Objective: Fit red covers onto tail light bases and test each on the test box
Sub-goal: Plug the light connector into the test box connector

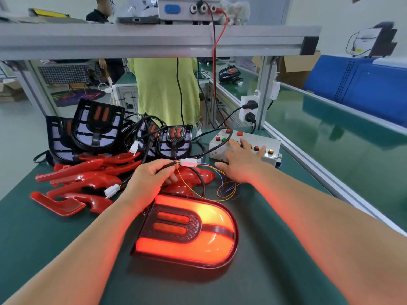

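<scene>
An assembled tail light (pixel 187 232) with its red cover on lies lit up, glowing red-orange, on the green mat in front of me. My left hand (pixel 152 179) pinches its black cable just behind the white connector (pixel 188 162), which is joined to thin coloured wires running toward the white test box (pixel 244 146). My right hand (pixel 242 161) rests spread on the test box with straight fingers over its row of buttons. Loose red covers (pixel 77 183) lie in a heap at the left. Bare black bases (pixel 97 126) with cables stand behind them.
A person in a green shirt (pixel 165 91) stands beyond the bench. An aluminium frame bar (pixel 154 40) crosses overhead with a device and a red lead on it. A frame post with power sockets (pixel 250 111) stands at the back right, a green conveyor (pixel 330 133) to the right.
</scene>
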Demonstrator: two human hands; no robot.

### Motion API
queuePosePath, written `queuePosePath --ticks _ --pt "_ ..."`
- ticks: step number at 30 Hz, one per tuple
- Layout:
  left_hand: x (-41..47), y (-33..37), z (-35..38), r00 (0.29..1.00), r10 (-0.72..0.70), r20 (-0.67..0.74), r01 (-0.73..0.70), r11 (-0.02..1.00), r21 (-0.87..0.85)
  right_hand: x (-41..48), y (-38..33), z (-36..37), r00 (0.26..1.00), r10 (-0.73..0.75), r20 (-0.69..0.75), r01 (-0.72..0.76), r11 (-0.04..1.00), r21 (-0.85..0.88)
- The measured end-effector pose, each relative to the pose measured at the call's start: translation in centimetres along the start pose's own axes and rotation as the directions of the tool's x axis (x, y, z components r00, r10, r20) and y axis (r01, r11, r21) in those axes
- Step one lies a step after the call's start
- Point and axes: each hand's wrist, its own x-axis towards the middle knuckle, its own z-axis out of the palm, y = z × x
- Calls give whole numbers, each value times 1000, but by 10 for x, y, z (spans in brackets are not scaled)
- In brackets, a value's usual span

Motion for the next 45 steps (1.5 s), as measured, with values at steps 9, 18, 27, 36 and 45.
queuePosePath --ticks 9,18,27,36,45 --pt "0 -1 0 1000 -12 11 12 1000 -15 -1 0 0 1000 -10 17 10 1000 -8" --pt "1 -2 0 1000 -13 12 13 1000 -17 -3 3 -2 999 -29 45 32 998 -61" --pt "0 -2 0 1000 -16 13 16 999 -34 -4 5 -6 997 -46 61 51 994 -95" --pt "1 -1 -1 1000 -16 20 16 1000 -14 -4 2 -12 993 -35 114 40 998 -42" --pt "3 -11 -2 1000 -11 29 12 1000 -22 -4 5 -13 993 -53 105 57 998 -40"
